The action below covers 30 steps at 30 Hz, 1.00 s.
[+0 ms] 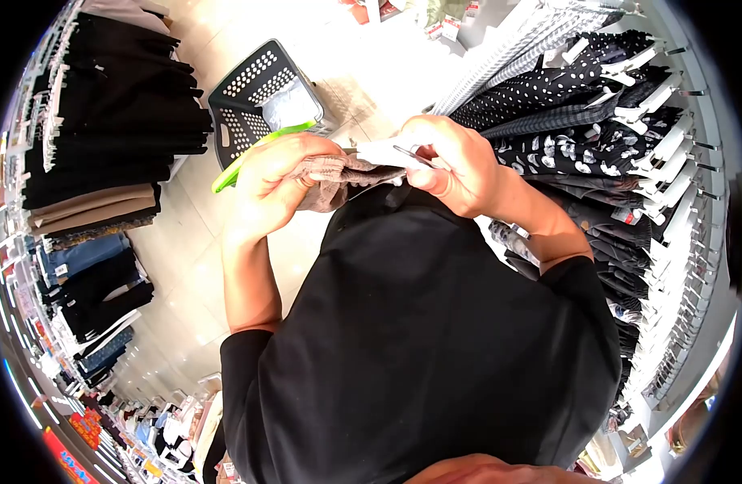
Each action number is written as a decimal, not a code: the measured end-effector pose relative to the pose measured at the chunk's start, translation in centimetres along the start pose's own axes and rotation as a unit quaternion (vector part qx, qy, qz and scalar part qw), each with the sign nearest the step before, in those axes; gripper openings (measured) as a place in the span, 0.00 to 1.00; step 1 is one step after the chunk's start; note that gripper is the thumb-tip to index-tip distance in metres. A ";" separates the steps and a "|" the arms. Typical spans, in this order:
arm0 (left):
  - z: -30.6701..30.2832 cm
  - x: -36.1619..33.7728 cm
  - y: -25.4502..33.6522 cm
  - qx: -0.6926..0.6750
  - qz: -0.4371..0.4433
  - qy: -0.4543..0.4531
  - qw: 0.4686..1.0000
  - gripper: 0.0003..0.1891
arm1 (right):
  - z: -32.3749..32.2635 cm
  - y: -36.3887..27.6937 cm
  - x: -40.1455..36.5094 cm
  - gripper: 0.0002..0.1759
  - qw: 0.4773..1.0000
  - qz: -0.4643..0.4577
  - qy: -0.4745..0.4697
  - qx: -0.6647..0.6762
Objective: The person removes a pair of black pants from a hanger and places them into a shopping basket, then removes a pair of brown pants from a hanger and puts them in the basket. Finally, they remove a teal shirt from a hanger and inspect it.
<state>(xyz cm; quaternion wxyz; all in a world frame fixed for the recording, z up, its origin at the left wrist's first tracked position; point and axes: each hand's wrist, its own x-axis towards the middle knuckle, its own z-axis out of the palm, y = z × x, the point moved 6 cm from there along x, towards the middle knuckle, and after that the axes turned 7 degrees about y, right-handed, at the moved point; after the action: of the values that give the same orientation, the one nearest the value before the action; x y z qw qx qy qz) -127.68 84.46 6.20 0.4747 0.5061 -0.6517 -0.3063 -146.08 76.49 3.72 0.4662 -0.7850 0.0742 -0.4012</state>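
Observation:
In front of my chest, my left hand (278, 179) is closed on a brown garment (326, 171), its gathered, elastic-looking edge bunched between thumb and fingers. My right hand (459, 165) pinches the end of a white hanger (379, 153) near a small dark metal piece. The garment's edge runs from the left fingers toward the right thumb, just below the hanger. Beyond my left hand stands a dark grey shopping basket (254, 77). Its bright green handle (238, 165) passes behind the left fingers in this view. A plastic-wrapped package (290, 106) lies inside the basket.
To the right, a rack holds patterned garments (540, 97) on white hangers (665, 149). Black trousers (104, 113) hang at the left, with brown and blue clothes below them. Pale floor tiles (181, 274) lie between the racks. More clothes (173, 427) hang at lower left.

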 end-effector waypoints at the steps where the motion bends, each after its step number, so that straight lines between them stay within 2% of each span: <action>1: 0.1 0.0 0.1 -0.007 0.004 -0.002 1.000 0.12 | 0.0 -0.3 0.4 0.26 1.000 -0.024 0.007 -0.018; 3: 0.1 -0.3 -0.2 -0.010 0.003 0.004 1.000 0.12 | -0.1 -1.1 1.0 0.26 0.996 -0.071 0.019 -0.055; 7: -0.3 -0.8 -0.5 -0.009 -0.017 -0.017 1.000 0.11 | 0.1 -1.4 0.8 0.26 0.996 -0.064 -0.015 -0.062; 9: -0.5 -0.9 -0.6 -0.019 -0.012 -0.018 1.000 0.11 | 0.7 0.3 -0.5 0.27 0.985 0.100 0.007 0.141; 11: -0.7 -1.0 -0.7 -0.030 -0.007 -0.018 0.999 0.10 | 0.2 -0.2 0.0 0.25 0.988 0.076 -0.002 0.136; 13: -0.6 -1.1 -0.7 -0.043 -0.008 -0.023 0.999 0.10 | -0.1 -0.6 0.7 0.23 0.985 0.124 -0.080 0.088; 15: -0.7 -1.2 -0.8 -0.038 -0.014 -0.012 0.999 0.10 | -0.2 -1.0 1.0 0.20 0.988 0.106 -0.085 0.067; 17: -0.8 -1.4 -1.0 -0.032 -0.020 -0.004 0.999 0.09 | -0.3 -0.2 0.6 0.19 0.979 0.175 -0.021 0.103; 19: -1.2 -1.5 -1.3 -0.033 -0.028 0.026 0.999 0.15 | -0.8 -0.2 0.9 0.18 0.984 0.169 -0.020 0.053; 21: -1.3 -1.7 -1.4 -0.022 -0.027 0.032 0.999 0.15 | -1.3 -0.9 1.7 0.17 0.993 0.085 -0.023 -0.076; 25: -1.5 -2.0 -1.9 -0.005 -0.029 0.042 0.999 0.14 | -0.9 -0.5 1.8 0.15 0.995 0.056 0.007 -0.085; 27: -1.5 -2.0 -2.2 -0.014 -0.035 0.049 0.998 0.14 | -0.6 -0.8 1.9 0.14 0.990 0.036 0.051 -0.129; 30: -1.6 -1.5 -1.9 0.011 -0.067 0.051 0.996 0.12 | 0.0 -1.0 2.2 0.18 0.988 0.068 0.058 -0.126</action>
<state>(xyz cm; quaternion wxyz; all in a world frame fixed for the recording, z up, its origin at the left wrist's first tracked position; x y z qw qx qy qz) -125.47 85.49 4.63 0.4801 0.5688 -0.5948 -0.3036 -144.92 75.98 5.74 0.3849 -0.8058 0.2040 -0.4012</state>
